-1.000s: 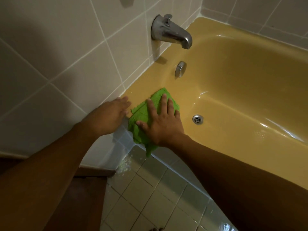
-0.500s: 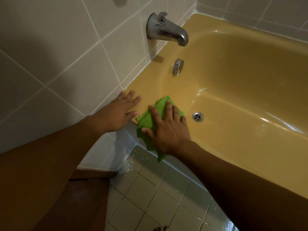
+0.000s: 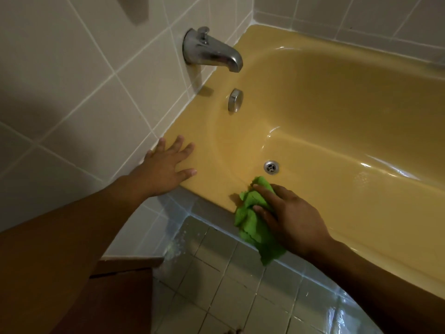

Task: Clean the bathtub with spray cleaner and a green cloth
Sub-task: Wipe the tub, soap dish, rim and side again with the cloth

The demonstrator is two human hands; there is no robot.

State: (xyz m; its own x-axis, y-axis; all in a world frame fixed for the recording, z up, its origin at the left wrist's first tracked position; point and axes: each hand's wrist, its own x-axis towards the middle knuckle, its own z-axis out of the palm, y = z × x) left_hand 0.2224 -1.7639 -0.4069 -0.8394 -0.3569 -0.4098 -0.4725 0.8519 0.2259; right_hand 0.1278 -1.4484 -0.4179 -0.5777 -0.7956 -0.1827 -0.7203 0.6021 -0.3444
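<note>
A yellow bathtub (image 3: 337,112) fills the right of the head view. My right hand (image 3: 289,218) holds the bunched green cloth (image 3: 252,220) against the tub's near rim, the cloth caught between thumb and fingers. Part of the cloth hangs down over the outer edge. My left hand (image 3: 166,169) lies flat with spread fingers on the rim's corner by the tiled wall, apart from the cloth. No spray cleaner is in view.
A chrome spout (image 3: 212,51) juts from the white tiled wall above the tub's end. Below it are a round overflow knob (image 3: 235,100) and the drain (image 3: 271,167). Wet grey floor tiles (image 3: 216,285) lie beside the tub, with foam flecks near the corner.
My right hand slid the cloth rightward along the near rim, away from my left hand, and the cloth bunched up. My left hand stayed on the corner.
</note>
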